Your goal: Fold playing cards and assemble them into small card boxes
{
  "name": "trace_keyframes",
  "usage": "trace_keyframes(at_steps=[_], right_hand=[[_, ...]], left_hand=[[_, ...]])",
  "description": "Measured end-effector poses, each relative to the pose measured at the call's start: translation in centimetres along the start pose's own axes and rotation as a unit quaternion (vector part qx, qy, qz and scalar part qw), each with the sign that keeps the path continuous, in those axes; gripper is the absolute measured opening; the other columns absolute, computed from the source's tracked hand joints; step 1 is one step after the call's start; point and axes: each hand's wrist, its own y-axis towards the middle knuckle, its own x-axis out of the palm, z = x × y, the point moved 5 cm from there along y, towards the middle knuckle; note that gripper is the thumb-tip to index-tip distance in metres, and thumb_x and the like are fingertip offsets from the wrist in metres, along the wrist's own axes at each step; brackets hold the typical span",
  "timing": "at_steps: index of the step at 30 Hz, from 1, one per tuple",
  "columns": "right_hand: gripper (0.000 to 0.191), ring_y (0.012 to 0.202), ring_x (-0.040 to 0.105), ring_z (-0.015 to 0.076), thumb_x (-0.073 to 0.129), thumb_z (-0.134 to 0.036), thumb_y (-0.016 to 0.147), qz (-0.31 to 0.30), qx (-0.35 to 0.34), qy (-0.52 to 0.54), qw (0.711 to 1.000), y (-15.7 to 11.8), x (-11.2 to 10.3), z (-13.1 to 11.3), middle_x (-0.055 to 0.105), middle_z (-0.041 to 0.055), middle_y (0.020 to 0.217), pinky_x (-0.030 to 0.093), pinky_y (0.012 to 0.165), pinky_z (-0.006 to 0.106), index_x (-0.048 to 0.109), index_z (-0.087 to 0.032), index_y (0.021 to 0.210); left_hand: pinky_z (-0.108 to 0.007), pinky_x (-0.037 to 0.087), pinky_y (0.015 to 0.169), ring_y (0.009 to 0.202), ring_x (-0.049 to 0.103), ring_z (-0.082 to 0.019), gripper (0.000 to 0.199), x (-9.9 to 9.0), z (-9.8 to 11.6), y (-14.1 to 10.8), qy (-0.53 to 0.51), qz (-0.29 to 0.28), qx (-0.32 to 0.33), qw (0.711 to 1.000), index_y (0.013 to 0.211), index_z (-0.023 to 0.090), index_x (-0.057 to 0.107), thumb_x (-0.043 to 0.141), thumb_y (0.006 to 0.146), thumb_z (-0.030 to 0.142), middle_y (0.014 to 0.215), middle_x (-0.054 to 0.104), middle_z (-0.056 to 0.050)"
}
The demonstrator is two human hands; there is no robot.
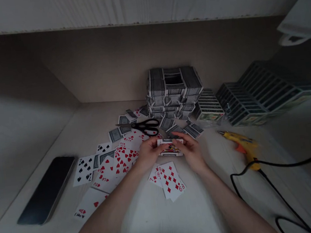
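Both hands hold a face card over the middle of the table, its picture side up and patterned strips along its upper and lower edges. My left hand grips its left end, thumb on top. At the right end, my right hand pinches it with the thumb on its face. Just below lie a few loose diamond cards, the nine on top. Left of my hands, several heart cards overlap, with a seven of spades beside them.
Black scissors lie on cards before a box built of cards at the back. Card packs stand back right. A yellow glue gun with a black cord lies right, a phone left. A shelf edge crosses above.
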Motion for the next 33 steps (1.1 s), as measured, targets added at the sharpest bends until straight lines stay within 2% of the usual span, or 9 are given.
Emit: trace_keyframes(at_steps=[4,8,11,15,20,25,28,31,33], right_hand=[[0.026,0.084,0.058,0.0185,0.058,-0.04,0.076,-0.018,-0.043,-0.075,0.996,-0.1,0.2,-0.2,0.066,0.0029,0.091,0.045,0.074,0.03,0.064,-0.023,0.095],[0.024,0.066,0.054,0.0147,0.052,-0.042,0.08,-0.018,-0.04,-0.104,0.994,-0.1,0.1,0.3,0.061,-0.0008,0.072,0.042,0.06,0.025,0.06,-0.021,0.084],[0.024,0.06,0.051,0.0134,0.053,-0.043,0.078,-0.012,-0.038,-0.109,0.993,0.0,0.1,0.5,0.057,-0.0022,0.064,0.039,0.055,0.023,0.059,-0.02,0.077],[0.022,0.064,0.053,0.0146,0.06,-0.041,0.073,0.012,-0.042,-0.102,0.994,0.2,-0.1,0.2,0.062,-0.0004,0.068,0.041,0.058,0.025,0.063,-0.019,0.075],[0.027,0.063,0.055,0.0162,0.063,-0.044,0.069,0.04,0.013,-0.04,0.998,0.3,-0.3,1.1,0.063,0.0011,0.069,0.044,0.059,0.028,0.064,-0.018,0.078],[0.031,0.061,0.053,0.0148,0.059,-0.046,0.072,0.089,0.011,-0.03,0.996,0.1,-0.8,1.1,0.061,0.0013,0.07,0.044,0.056,0.027,0.06,-0.017,0.083],[0.028,0.057,0.051,0.0128,0.059,-0.045,0.073,0.082,0.0,-0.014,0.996,0.0,-0.6,0.8,0.058,-0.0002,0.067,0.043,0.052,0.025,0.058,-0.018,0.081],[0.025,0.052,0.048,0.011,0.061,-0.042,0.073,0.025,0.007,0.005,1.0,-0.2,0.2,0.6,0.056,-0.0015,0.062,0.04,0.045,0.022,0.055,-0.019,0.076],[0.024,0.05,0.049,0.0111,0.061,-0.041,0.072,-0.02,0.029,0.025,0.999,-0.4,0.8,0.6,0.055,-0.0024,0.06,0.039,0.042,0.022,0.055,-0.02,0.082]], left_hand=[[-0.021,0.04,0.055,0.057,0.053,-0.01,0.029,0.1,-0.1,-0.1,0.006,-0.015,-0.008,1.0,0.071,0.011,0.062,0.074,0.057,0.034,0.063,0.061,0.001],[-0.022,0.041,0.057,0.058,0.053,-0.01,0.031,0.1,-0.2,-0.2,0.011,-0.021,-0.012,1.0,0.073,0.011,0.063,0.073,0.059,0.036,0.064,0.062,0.0],[-0.021,0.041,0.057,0.058,0.053,-0.01,0.029,0.2,-0.1,-0.2,0.005,-0.024,-0.011,1.0,0.072,0.011,0.062,0.073,0.059,0.035,0.064,0.062,0.0],[-0.021,0.041,0.059,0.061,0.054,-0.011,0.027,0.2,0.1,-0.2,0.009,-0.007,0.006,1.0,0.074,0.012,0.062,0.073,0.059,0.033,0.067,0.063,0.0],[-0.022,0.044,0.061,0.065,0.057,-0.012,0.027,0.1,0.9,-0.5,-0.016,0.022,0.029,0.999,0.079,0.013,0.062,0.069,0.065,0.036,0.072,0.064,-0.001],[-0.024,0.047,0.059,0.069,0.06,-0.014,0.039,0.9,0.6,-0.9,-0.035,-0.049,0.008,0.998,0.095,0.015,0.058,0.072,0.062,0.031,0.083,0.066,-0.004],[-0.023,0.046,0.057,0.062,0.057,-0.012,0.037,0.6,0.1,-0.6,-0.018,-0.011,0.02,1.0,0.093,0.015,0.059,0.072,0.061,0.03,0.075,0.064,-0.001],[-0.024,0.046,0.062,0.065,0.057,-0.011,0.032,-0.1,0.1,-0.2,-0.043,0.047,0.05,0.997,0.092,0.016,0.058,0.069,0.064,0.029,0.074,0.063,0.0],[-0.023,0.045,0.065,0.067,0.056,-0.011,0.028,-0.4,0.4,-0.1,-0.043,0.072,0.067,0.994,0.09,0.016,0.06,0.067,0.066,0.028,0.073,0.062,0.0]])
